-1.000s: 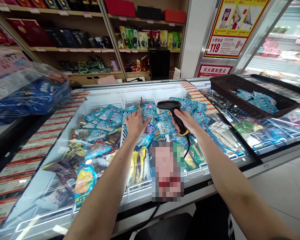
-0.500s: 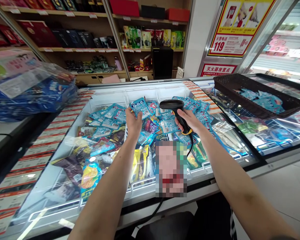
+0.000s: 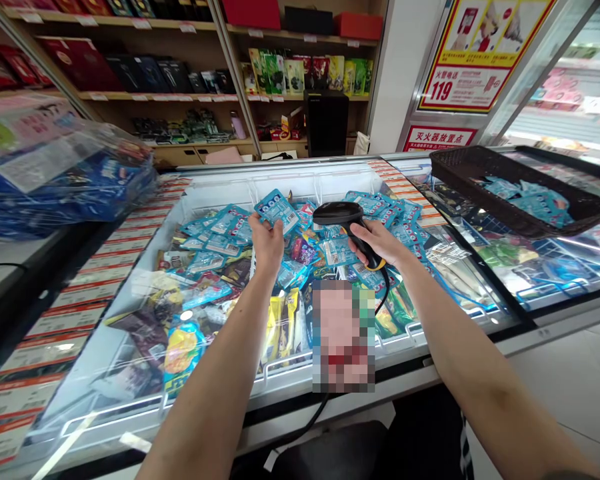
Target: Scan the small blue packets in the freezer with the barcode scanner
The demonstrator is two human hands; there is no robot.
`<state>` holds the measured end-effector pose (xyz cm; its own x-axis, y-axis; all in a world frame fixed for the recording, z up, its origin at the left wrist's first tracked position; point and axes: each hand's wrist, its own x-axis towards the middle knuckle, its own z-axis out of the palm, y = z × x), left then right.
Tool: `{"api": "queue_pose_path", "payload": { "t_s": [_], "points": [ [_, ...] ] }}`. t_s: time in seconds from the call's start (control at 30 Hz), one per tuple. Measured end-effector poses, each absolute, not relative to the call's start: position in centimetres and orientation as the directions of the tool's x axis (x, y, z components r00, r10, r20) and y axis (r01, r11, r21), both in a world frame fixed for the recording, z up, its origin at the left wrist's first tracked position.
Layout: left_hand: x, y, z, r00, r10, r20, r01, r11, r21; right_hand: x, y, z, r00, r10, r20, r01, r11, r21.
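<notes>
My left hand (image 3: 267,241) pinches a blue packet (image 3: 279,208) by its near left edge, its printed back with a barcode turned up. Wrapped round the handle of a black barcode scanner (image 3: 338,213) is my right hand (image 3: 375,243). The scanner's head points left at the packet, a short gap apart. A black cable (image 3: 384,295) hangs from its handle, which has a yellow end. Beneath both hands, more blue packets (image 3: 223,244) lie in loose piles on the freezer's glass top, with wrapped ice creams (image 3: 281,327) showing through below.
Left of the freezer (image 3: 240,185) sits a plastic-wrapped bundle (image 3: 65,173). A dark brown basket (image 3: 510,193) holding several blue packets rests on the right. Price label strips (image 3: 87,303) line the glass. Shelves of goods (image 3: 180,97) stand behind.
The blue packet in my left hand has tilted a little and its face shows more. The scanner has turned slightly and its head has shifted a little left, towards the packet.
</notes>
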<state>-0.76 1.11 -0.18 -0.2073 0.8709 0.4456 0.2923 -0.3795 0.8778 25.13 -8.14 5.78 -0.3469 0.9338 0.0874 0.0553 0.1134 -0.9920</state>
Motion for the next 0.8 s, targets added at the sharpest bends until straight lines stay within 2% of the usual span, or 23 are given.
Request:
{"api": "queue_pose_path", "payload": {
  "t_s": [0.63, 0.8],
  "points": [
    [-0.4, 0.45, 0.6, -0.21, 0.886, 0.413, 0.276, -0.352, 0.895, 25.18, -8.07, 5.68, -0.384, 0.918, 0.097, 0.038, 0.12, -0.992],
    [-0.55, 0.44, 0.5, -0.26, 0.849, 0.46, 0.43, -0.325, 0.842, 25.25, -8.05, 5.5, -0.31, 0.947, 0.082, 0.021, 0.093, -0.995]
  ]
}}
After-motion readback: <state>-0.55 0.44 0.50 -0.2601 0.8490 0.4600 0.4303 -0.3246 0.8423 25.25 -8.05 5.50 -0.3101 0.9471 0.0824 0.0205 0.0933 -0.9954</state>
